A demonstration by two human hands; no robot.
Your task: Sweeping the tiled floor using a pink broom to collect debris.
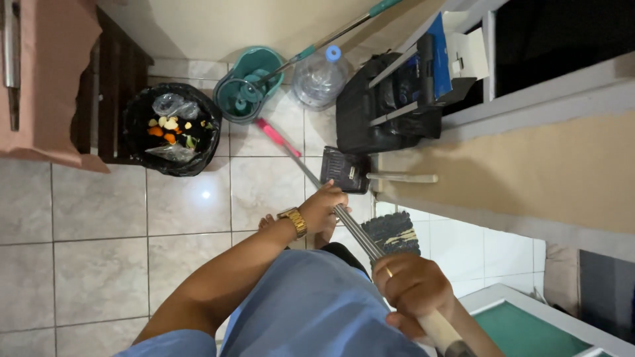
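My left hand (322, 207), with a gold watch on its wrist, is closed around the metal shaft of a long pole (354, 228). The pole runs from a pink end (272, 134) on the tiled floor back towards me. Lower down, my right hand (413, 287), wearing a ring, grips the pole's thicker cream part (440, 330). A black dustpan (345, 170) with a pale handle lies just beyond my left hand. Dark broom bristles (399, 231) sit beside the pole between my hands; I cannot tell whether they belong to it.
A black bin (135, 116) lined with a bag holds food scraps. Behind it are a teal mop bucket (231, 106) with a mop pole, a clear water jug (321, 78), a black bag (370, 109) and a blue box (436, 56). A beige wall (529, 172) stands at right.
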